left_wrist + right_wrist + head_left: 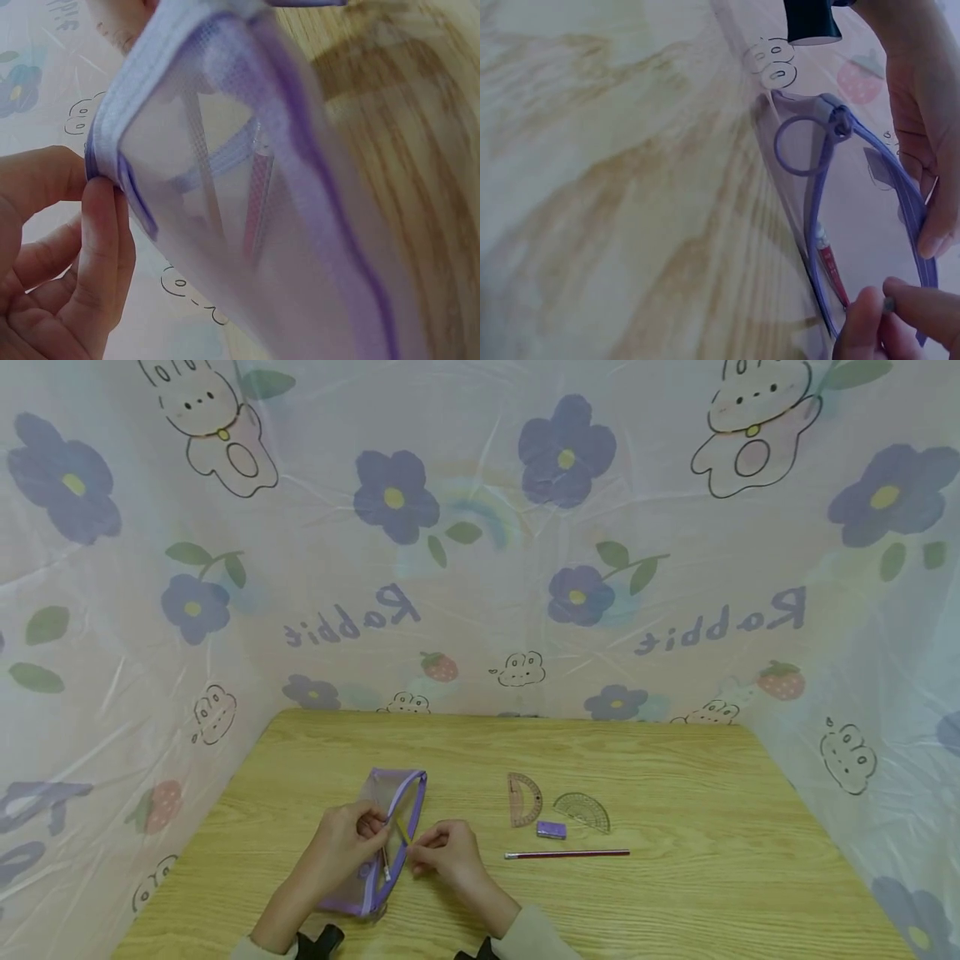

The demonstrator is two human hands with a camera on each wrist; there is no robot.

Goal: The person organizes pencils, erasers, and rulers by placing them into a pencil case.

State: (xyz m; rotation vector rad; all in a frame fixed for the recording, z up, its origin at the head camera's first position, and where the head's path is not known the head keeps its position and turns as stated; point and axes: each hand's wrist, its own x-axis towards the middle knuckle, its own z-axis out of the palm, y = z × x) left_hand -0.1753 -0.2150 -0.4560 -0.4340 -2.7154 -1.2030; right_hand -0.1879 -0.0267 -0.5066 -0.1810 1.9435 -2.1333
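Note:
A see-through pencil case with purple trim (422, 793) lies on the table, its zipped mouth spread apart. My left hand (348, 842) pinches one edge of that mouth between thumb and fingers, as the left wrist view shows closely. At the opening, my right hand (450, 857) pinches the end of a thin yellow pencil (403, 832), whose other part lies within the mouth. Only a small grey end (889, 305) shows between the fingertips in the right wrist view. Inside the case is a red pencil (258, 199) with a metal-banded end, beside another slim stick-like shape (201, 150) blurred by the mesh.
Right of the hands lie a reddish protractor (516, 802), a clear protractor (588, 811), a purple eraser (551, 831) and a dark red pencil (570, 854). Patterned sheeting (480, 568) walls in the wooden table (675, 893) at the back and sides.

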